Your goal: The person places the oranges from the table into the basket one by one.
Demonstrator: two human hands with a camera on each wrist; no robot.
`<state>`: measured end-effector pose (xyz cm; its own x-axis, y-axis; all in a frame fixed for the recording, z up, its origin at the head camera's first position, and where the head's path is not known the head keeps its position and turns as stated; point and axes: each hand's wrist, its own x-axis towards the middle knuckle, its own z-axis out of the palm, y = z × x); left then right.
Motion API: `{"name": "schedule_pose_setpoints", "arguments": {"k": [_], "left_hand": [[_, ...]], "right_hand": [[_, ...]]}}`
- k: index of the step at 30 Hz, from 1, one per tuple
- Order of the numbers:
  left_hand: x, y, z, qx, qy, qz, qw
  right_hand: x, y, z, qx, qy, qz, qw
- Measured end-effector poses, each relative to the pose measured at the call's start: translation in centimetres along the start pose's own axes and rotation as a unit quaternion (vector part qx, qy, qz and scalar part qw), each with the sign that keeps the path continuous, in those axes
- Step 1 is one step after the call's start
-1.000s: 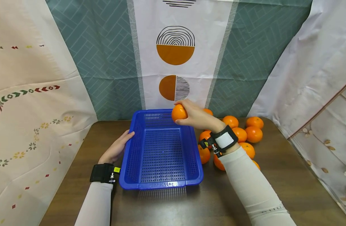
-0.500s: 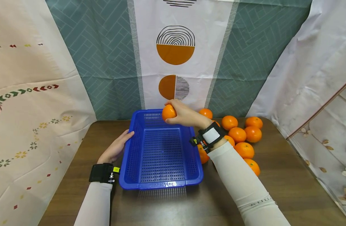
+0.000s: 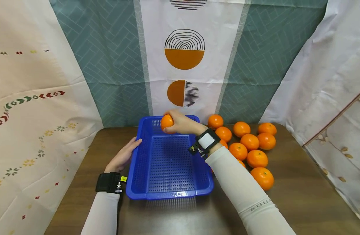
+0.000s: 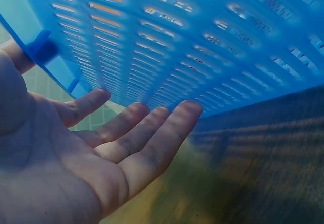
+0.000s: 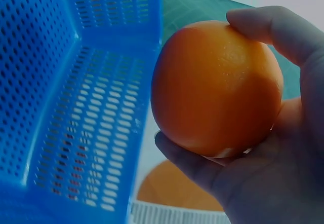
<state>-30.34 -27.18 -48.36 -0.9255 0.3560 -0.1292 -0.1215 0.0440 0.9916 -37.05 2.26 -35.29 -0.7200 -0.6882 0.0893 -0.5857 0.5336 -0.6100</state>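
A blue perforated basket (image 3: 172,163) stands on the table with nothing lying in it. Its left rim is gripped by my left hand (image 3: 123,157), thumb over the rim; in the left wrist view the fingers of that hand (image 4: 106,148) lie against the outer wall (image 4: 167,46). Above the basket's far part, my right hand (image 3: 183,123) holds an orange fruit (image 3: 167,122). The right wrist view shows this fruit (image 5: 215,89) between thumb and fingers of the right hand (image 5: 283,158), beside the basket wall (image 5: 101,117).
Several orange fruits (image 3: 257,158) lie on the wooden table (image 3: 297,176) right of the basket, some partly hidden by the right forearm. Patterned cloth (image 3: 115,65) hangs behind the table, with light cloth (image 3: 30,114) at the left.
The right hand has moved left with the orange fruit, from the basket's far right corner to over its far part. More fruits show beside the right arm. The left hand keeps its place on the rim.
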Motion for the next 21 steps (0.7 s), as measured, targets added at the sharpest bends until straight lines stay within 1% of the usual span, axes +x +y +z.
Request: {"name": "schedule_pose_setpoints", "arguments": {"k": [5, 9, 13, 15, 21], "left_hand": [[0.0, 0.0, 0.0, 0.006, 0.000, 0.003, 1.0000], [-0.1, 0.1, 0.0, 0.017, 0.003, 0.004, 0.9998], [-0.1, 0.2, -0.1, 0.020, 0.000, 0.005, 0.9998], [-0.1, 0.2, -0.1, 0.019, -0.001, 0.003, 0.9998], [0.0, 0.1, 0.0, 0.024, 0.012, -0.013, 0.9996]], "right_hand": [[1.2, 0.6, 1.3, 0.006, -0.007, 0.004, 1.0000], [1.7, 1.1, 1.9, 0.007, -0.011, 0.013, 0.9998], [2.7, 1.7, 2.8, 0.020, -0.014, 0.016, 0.9996], [3.3, 2.1, 3.4, 0.024, -0.014, 0.017, 0.9995], [4.4, 3.0, 5.0, 0.017, -0.010, 0.035, 0.9992]]}}
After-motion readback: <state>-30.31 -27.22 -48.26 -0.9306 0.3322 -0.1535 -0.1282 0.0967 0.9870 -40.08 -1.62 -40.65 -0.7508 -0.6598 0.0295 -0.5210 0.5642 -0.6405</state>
